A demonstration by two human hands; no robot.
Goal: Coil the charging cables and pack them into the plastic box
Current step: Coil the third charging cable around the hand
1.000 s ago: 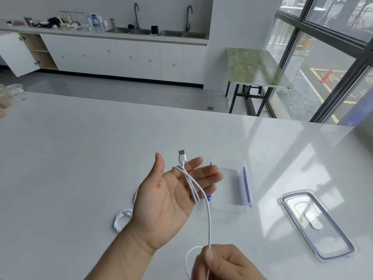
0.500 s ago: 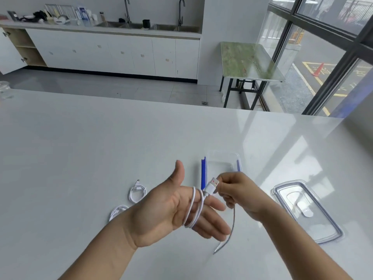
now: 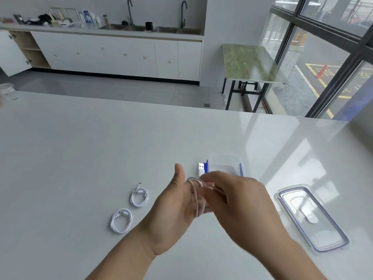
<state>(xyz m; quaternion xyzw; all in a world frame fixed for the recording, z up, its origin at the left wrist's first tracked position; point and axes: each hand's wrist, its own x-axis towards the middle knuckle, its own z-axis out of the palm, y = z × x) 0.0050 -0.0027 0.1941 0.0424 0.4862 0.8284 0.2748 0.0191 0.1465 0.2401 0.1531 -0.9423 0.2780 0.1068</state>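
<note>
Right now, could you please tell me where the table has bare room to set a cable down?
The table is bare left of the coiled cables, and between box and lid. Crowded: around the left hand and right hand.

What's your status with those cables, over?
Left hand open, cable looped round its fingers. Right hand pinching the cable. Two coiled cables on table; box open. Nothing blocking.

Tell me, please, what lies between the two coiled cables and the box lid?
In the head view, both hands: the left hand with a cable wound round its fingers, and the right hand holding that cable.
</note>
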